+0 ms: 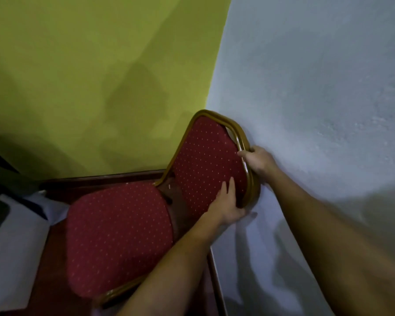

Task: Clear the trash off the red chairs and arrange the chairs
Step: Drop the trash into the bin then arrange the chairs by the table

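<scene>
A red chair (pixel 119 236) with white-dotted upholstery and a gold metal frame stands in a room corner, its backrest (pixel 205 160) close against the pale wall. My right hand (pixel 259 161) grips the gold frame at the backrest's upper right edge. My left hand (pixel 227 205) holds the backrest's lower edge, fingers spread over the red fabric and thumb behind the frame. The seat has no trash on it. The chair's legs are hidden.
A yellow-green wall (pixel 89 76) rises on the left and a pale grey-blue wall (pixel 317 99) on the right. A dark wooden skirting (pixel 100 179) runs along the floor. White cloth (pixel 16 247) lies at the lower left, with a dark object above it.
</scene>
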